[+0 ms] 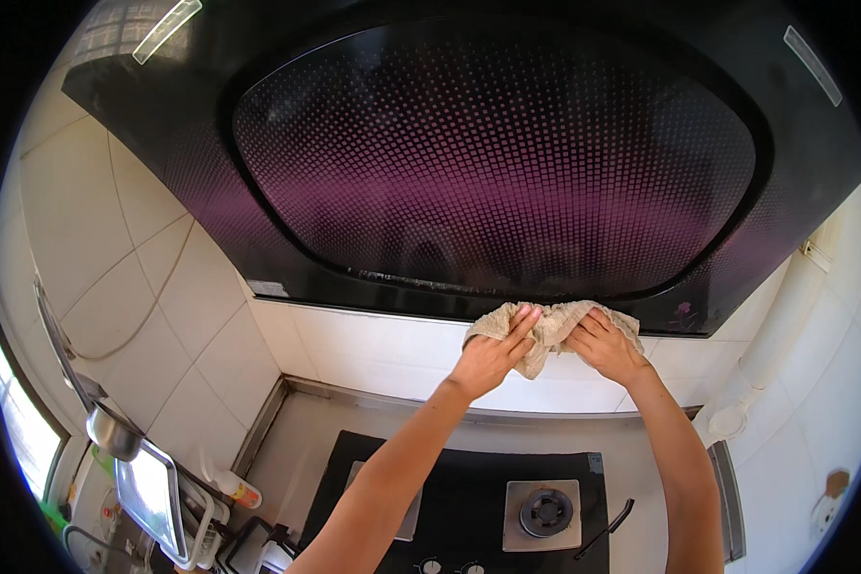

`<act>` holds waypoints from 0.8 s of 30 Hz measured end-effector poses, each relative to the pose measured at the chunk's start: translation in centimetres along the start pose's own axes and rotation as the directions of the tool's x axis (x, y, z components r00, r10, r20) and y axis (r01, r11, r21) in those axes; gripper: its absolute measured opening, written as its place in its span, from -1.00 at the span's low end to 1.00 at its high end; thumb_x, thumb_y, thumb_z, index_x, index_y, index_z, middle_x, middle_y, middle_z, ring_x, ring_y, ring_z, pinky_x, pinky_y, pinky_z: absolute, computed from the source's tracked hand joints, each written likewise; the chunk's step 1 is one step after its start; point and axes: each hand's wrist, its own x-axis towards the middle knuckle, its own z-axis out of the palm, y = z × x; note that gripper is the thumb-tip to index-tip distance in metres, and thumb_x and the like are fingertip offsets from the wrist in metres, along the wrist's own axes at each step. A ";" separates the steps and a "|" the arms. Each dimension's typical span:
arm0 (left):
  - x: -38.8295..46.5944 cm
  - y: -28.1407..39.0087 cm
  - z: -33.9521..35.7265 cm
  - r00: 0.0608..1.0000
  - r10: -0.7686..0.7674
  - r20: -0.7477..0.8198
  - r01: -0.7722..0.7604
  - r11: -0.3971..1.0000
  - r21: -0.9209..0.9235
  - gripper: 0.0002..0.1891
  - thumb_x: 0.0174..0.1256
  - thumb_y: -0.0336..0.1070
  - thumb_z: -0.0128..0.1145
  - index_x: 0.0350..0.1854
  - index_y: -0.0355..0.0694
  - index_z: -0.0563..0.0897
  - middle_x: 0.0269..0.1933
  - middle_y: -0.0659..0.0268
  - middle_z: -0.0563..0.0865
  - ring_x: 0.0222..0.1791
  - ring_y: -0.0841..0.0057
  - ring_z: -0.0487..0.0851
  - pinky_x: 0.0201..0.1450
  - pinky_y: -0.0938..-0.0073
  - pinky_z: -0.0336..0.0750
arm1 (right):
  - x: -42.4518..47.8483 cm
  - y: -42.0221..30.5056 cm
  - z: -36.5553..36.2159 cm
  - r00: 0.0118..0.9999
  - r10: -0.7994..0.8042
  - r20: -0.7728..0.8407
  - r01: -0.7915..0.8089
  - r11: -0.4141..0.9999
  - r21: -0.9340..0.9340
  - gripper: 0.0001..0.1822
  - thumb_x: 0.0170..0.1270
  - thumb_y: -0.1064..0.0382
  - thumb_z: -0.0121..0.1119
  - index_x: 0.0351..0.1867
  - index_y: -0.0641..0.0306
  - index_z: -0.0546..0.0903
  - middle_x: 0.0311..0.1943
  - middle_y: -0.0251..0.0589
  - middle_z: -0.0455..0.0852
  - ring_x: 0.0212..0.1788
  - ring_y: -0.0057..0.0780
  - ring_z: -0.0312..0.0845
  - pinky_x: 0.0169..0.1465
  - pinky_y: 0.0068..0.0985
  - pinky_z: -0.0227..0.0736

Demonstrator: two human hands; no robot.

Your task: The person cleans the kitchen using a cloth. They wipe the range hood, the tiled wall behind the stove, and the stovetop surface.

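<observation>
A beige, crumpled cleaning cloth [538, 333] lies against the bottom edge of a black range hood [495, 179], whose front panel has a purple dotted pattern. On the cloth's left part, my left hand [493, 359] holds it with fingers extended. My right hand [606, 348] grips the right part, its fingers partly tucked in the folds. Both arms reach up over a black gas cooktop [466, 495]. The hood edge behind the cloth is hidden.
A round burner [546, 512] sits on the cooktop, beside a black-handled object [610, 527]. At left are a hanging steel ladle [115, 430], a spray bottle [237, 488], a metal tray [147, 495] and a white rack [212, 524]. A white pipe [775, 337] runs down the right wall.
</observation>
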 end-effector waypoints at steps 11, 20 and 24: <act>-15.8 -15.1 -8.4 0.914 -0.313 0.258 0.252 0.936 0.245 -0.59 0.08 -0.53 0.05 0.04 -0.16 0.61 0.51 0.20 0.19 0.50 0.32 0.20 0.14 0.29 0.47 | 20.0 -11.6 8.6 0.989 0.052 -0.136 -0.047 0.998 0.039 -0.52 0.34 0.24 -0.10 0.29 0.21 0.45 0.36 -0.27 0.41 0.46 -0.42 0.16 0.56 -0.36 -0.12; -14.1 -12.3 -6.2 0.973 -0.220 0.068 0.205 0.963 0.176 -0.71 0.16 -0.51 0.00 -0.04 -0.38 0.55 0.45 -0.04 0.24 0.49 0.01 0.14 0.35 0.12 0.31 | 17.2 -8.9 5.9 0.988 -0.092 -0.123 0.083 0.994 -0.073 -0.51 0.31 0.30 -0.07 0.29 0.24 0.43 0.33 -0.27 0.42 0.43 -0.48 0.19 0.55 -0.40 -0.11; -7.2 -6.7 -3.0 0.985 -0.144 0.099 0.137 0.988 0.073 -0.76 0.12 -0.51 0.05 -0.13 -0.30 0.55 0.46 0.05 0.25 0.49 0.16 0.19 0.18 0.20 0.49 | 8.2 -4.2 4.4 0.996 -0.007 -0.086 0.027 0.975 0.222 -0.54 0.26 0.37 0.00 0.23 0.22 0.48 0.26 -0.28 0.49 0.37 -0.47 0.30 0.51 -0.43 0.04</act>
